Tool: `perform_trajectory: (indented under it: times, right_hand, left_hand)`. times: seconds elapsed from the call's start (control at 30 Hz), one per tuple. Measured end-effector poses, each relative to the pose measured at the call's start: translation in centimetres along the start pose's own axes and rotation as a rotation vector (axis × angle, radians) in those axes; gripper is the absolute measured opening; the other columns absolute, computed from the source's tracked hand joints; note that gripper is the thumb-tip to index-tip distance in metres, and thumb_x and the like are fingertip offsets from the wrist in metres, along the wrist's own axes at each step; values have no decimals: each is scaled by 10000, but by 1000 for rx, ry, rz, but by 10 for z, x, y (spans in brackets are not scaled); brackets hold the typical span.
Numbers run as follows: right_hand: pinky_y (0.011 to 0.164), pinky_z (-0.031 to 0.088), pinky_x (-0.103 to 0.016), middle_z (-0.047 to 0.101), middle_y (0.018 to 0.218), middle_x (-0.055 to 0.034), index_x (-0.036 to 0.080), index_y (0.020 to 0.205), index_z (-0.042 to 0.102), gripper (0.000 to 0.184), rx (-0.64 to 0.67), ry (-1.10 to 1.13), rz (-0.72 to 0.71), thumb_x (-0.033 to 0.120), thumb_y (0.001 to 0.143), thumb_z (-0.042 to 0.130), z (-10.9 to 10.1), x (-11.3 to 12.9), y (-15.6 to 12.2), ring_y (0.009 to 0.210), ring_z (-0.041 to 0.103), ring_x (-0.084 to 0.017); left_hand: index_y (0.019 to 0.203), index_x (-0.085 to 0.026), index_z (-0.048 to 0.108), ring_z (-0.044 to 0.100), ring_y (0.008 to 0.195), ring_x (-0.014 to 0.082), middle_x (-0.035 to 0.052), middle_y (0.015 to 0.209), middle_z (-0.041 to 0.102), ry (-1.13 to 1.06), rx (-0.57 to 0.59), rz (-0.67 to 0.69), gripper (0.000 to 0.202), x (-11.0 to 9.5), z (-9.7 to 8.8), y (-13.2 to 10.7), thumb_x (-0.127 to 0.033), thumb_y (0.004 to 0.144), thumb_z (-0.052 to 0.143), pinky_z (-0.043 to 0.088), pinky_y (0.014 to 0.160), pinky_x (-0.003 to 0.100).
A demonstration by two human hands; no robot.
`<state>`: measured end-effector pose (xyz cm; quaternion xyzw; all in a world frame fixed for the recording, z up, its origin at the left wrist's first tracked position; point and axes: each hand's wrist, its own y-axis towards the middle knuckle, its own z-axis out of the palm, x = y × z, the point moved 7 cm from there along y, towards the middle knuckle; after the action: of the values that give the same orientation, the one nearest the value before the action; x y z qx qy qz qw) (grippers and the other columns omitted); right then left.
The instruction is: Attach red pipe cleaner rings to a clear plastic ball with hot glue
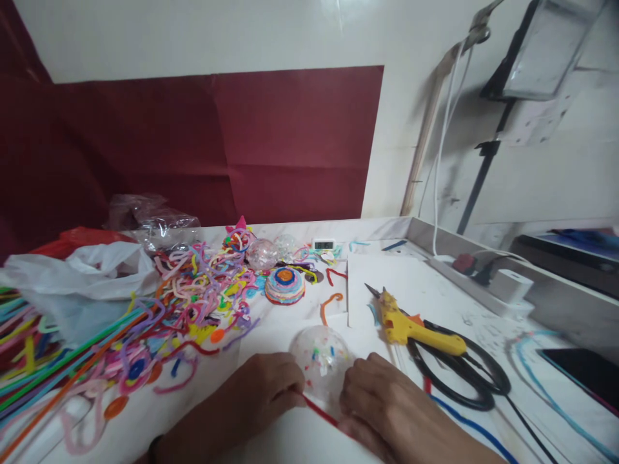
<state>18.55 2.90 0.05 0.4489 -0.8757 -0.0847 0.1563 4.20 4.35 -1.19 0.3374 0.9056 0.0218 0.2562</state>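
A red pipe cleaner (320, 412) is stretched between my two hands, low in front of me. Closed fingers of my left hand (273, 390) grip one end. My right hand (374, 403) is curled shut around the other part, its fingertips mostly hidden. Just beyond the strand sits a clear dome or ball (319, 354) with coloured specks, close to the fingers of both hands; whether they touch it I cannot tell. Farther back stands a dome wrapped in coiled pipe cleaner (285, 287), with an orange and blue centre.
Tangled pipe cleaners (213, 283) and a white plastic bag (82, 277) fill the left. At right lie a yellow glue gun (401, 325), black-handled scissors (476, 386), a blue pipe cleaner (474, 425) and a phone (580, 374). A power strip (483, 290) runs along the tray edge.
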Motion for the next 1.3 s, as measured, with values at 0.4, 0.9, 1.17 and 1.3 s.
perform_trajectory:
  times: [0.4, 0.9, 1.17, 1.3]
  right_hand:
    - [646, 409, -269, 627, 885, -45, 186, 843, 628, 218, 151, 71, 108, 49, 895, 466, 5, -23, -5, 754, 612, -164]
    - [544, 488, -267, 680, 630, -31, 190, 770, 549, 438, -341, 1155, 524, 617, 788, 647, -26, -56, -5, 541, 598, -142]
    - [474, 460, -251, 675, 605, -44, 189, 777, 612, 422, -383, 1096, 480, 609, 813, 626, -70, -39, -12, 506, 580, -144]
    - [473, 430, -262, 620, 589, -25, 224, 720, 582, 474, -401, 774, 500, 683, 824, 521, -90, -41, -13, 525, 552, -158]
  left_hand:
    - [1045, -223, 558, 529, 705, 142, 36, 990, 553, -47, -384, -83, 257, 9, -25, -4, -235, 805, 649, 451, 615, 261]
    - [1426, -134, 232, 403, 1331, 412, 264, 1442, 429, -76, -235, -391, 1100, 21, 12, 13, -328, 529, 838, 337, 1076, 602]
    - [1421, -188, 183, 523, 1232, 416, 236, 1353, 523, 196, -488, -69, 1060, 22, 12, 12, -203, 541, 774, 469, 997, 572]
    - [1429, -238, 188, 558, 1218, 382, 193, 1336, 554, 302, -645, 95, 992, 16, -4, 3, -90, 585, 686, 510, 973, 517]
